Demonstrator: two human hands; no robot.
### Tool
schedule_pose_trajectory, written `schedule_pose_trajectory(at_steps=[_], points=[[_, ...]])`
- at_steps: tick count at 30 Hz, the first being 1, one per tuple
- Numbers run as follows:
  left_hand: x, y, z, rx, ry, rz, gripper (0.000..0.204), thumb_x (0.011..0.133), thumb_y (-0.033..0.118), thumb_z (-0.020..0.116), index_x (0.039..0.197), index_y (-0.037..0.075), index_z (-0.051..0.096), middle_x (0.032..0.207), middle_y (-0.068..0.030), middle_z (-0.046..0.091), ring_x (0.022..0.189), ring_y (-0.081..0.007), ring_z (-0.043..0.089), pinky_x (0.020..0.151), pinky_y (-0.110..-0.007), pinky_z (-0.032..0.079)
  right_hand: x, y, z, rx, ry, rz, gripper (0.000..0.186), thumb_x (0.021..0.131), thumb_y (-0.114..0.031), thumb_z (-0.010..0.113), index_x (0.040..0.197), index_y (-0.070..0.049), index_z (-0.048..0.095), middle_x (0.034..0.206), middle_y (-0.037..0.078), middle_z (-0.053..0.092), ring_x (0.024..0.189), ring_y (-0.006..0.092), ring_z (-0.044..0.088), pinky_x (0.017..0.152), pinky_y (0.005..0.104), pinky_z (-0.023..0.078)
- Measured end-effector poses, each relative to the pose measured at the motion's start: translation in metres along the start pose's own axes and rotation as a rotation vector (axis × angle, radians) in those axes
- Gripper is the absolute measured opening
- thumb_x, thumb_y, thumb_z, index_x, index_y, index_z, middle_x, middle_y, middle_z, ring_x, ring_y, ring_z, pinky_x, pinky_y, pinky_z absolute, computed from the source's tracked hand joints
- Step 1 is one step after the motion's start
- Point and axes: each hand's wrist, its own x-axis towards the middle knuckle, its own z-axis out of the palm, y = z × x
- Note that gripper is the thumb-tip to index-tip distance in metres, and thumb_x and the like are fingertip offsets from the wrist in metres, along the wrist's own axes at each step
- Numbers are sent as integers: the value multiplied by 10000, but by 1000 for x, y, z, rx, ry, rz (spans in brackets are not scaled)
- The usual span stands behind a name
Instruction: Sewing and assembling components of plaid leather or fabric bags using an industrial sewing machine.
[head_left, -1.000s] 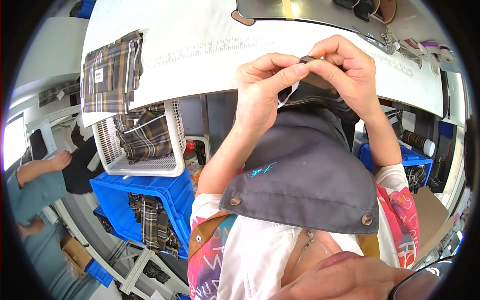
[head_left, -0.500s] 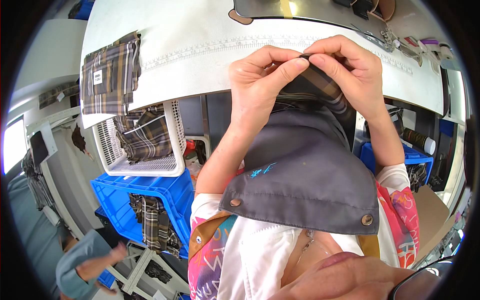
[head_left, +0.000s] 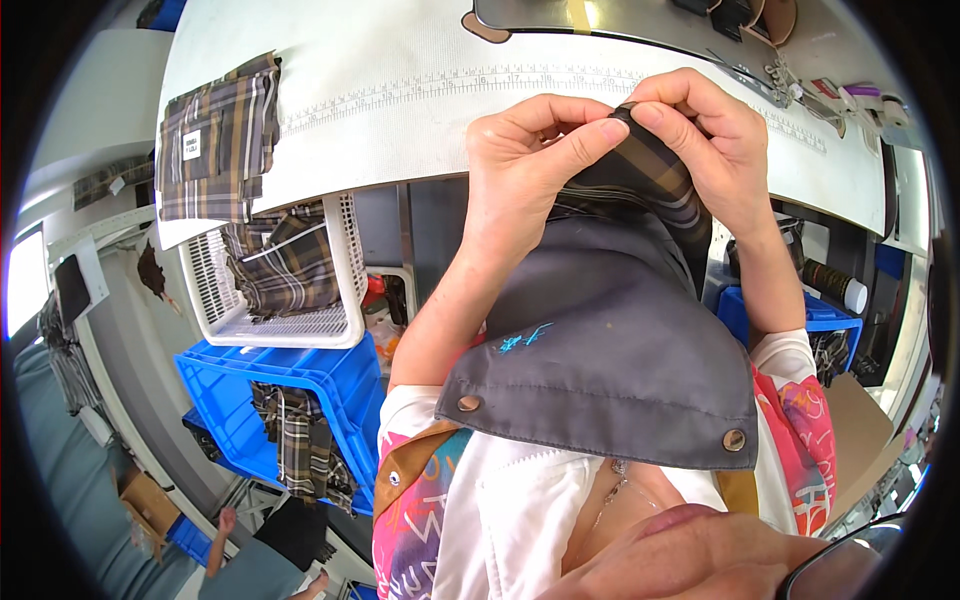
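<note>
A dark brown and black plaid cloth hangs from my fingers over my lap, in front of the table edge. My left hand pinches its top edge between thumb and forefinger. Close beside it, my right hand grips the same edge, thumb and forefinger together. The two thumb tips nearly meet at a dark folded bit of the cloth. The cloth's lower part merges with the grey apron I wear, so where it ends is hard to make out.
A folded stack of plaid cloth with a white label lies on the white table, left of a printed ruler. Below stand a white basket and a blue crate holding plaid pieces. Another blue crate sits at right.
My hands have shifted very slightly right, still pinching the cloth's edge. The view has moved a little. At lower left, another person has moved down toward the picture's rim.
</note>
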Motion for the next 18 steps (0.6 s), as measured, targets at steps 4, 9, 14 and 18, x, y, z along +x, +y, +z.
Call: schedule_pose_trajectory(at_steps=[4, 9, 14, 18], points=[[0, 0, 1, -26, 6, -9, 132, 793, 36, 673, 892, -51, 664, 775, -50, 644, 701, -66, 566, 634, -184, 454, 2, -1, -1, 55, -8, 16, 125, 875, -102, 585, 886, 21, 609, 792, 19, 612, 736, 67, 546, 669, 203, 436], [0, 0, 1, -12, 7, 2, 131, 835, 67, 631, 908, -41, 642, 795, -37, 634, 726, -59, 554, 663, -182, 438, 3, 0, 2, 103, 3, 35, 122, 875, -96, 575, 873, 23, 604, 782, 19, 603, 730, 68, 538, 670, 207, 432], [-7, 1, -14, 73, 192, 153, 115, 886, 90, 573, 934, -7, 610, 859, -13, 618, 785, -45, 532, 719, -173, 417, 28, 0, 36, 121, -25, 3, 141, 857, -131, 582, 864, 6, 611, 710, 27, 598, 667, 69, 531, 614, 221, 437], [-17, 38, -52, 412, 468, 306, 94, 870, 64, 596, 903, -12, 642, 820, -13, 621, 739, -48, 537, 682, -187, 432, 56, 1, 93, 350, -66, -67, 170, 841, -161, 608, 846, 8, 614, 702, 93, 635, 645, 98, 580, 586, 258, 458]])
